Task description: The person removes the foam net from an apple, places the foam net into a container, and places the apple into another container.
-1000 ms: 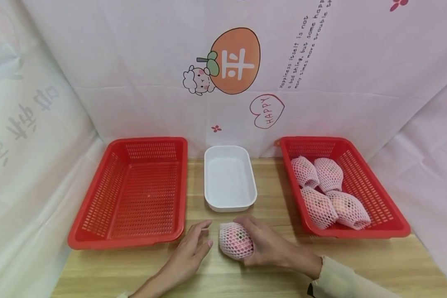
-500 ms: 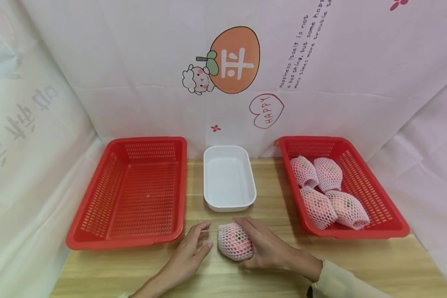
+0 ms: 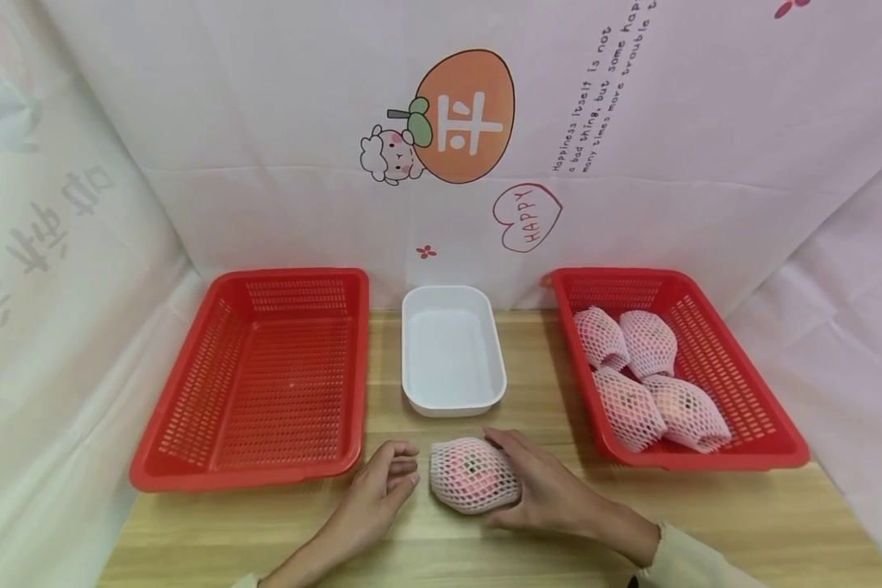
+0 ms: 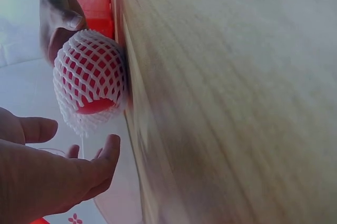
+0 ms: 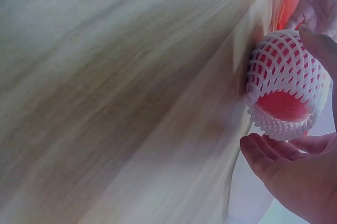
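A red fruit in a white foam net (image 3: 474,476) rests on the wooden table between the two hands. Its sleeve's open end, baring red skin, shows in the right wrist view. At its right side my right hand (image 3: 554,494) has thumb and fingers spread about that end. In the right wrist view the thumb overlaps the net (image 5: 281,84), while the fingers (image 5: 258,153) lie just off its edge. My left hand (image 3: 373,492) waits on the left with relaxed, slightly bent fingers, apart from the fruit and holding nothing. The left wrist view shows a gap between its fingertips (image 4: 112,145) and the net.
A red basket (image 3: 356,392) stands on the left with nothing in it. Behind the fruit is a white rectangular tray (image 3: 452,351). Several net-wrapped fruits (image 3: 648,343) lie in the right red basket (image 3: 760,408). A printed white cloth (image 3: 301,180) hangs behind.
My right hand has drawn back a little to the right, its grip on the fruit loosened, so more of the net shows. The left hand has hardly moved.
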Available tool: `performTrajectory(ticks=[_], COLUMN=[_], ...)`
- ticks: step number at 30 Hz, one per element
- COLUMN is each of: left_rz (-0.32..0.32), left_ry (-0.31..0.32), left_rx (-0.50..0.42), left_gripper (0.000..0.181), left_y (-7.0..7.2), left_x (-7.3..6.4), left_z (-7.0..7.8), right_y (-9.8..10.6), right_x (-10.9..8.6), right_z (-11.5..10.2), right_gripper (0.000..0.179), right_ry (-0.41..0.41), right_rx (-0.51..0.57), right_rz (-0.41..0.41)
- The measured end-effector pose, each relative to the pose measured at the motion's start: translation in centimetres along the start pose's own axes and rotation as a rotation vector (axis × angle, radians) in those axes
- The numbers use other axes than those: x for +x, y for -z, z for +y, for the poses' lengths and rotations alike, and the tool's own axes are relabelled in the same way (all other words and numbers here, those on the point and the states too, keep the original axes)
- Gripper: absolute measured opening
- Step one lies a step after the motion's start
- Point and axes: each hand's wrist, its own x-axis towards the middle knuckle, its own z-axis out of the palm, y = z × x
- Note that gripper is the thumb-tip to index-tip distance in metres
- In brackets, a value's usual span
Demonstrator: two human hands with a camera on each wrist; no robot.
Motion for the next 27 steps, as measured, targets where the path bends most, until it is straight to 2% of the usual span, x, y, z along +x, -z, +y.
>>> performTrajectory(ticks=[9, 20, 27], left_rz=[0.024, 0.025, 0.030], left_ry=[0.016, 0.039, 0.044], left_rx=[-0.009, -0.018, -0.009], left_gripper=[0.024, 0.027, 0.028], left_y=[-0.3, -0.2, -0.1], left_x=[0.5, 0.6, 0.6], left_z=[-0.5, -0.7, -0.8], right_y=[-0.5, -1.8, -2.2], right_x=[-0.2, 0.3, 0.6], right_z=[0.5, 0.5, 0.4], right_gripper=[0.106, 0.103, 0.092], right_ry=[0.054, 0.015, 0.007], right_rx=[-0.022, 0.050, 0.105], right_rz=[0.056, 0.089, 0.122])
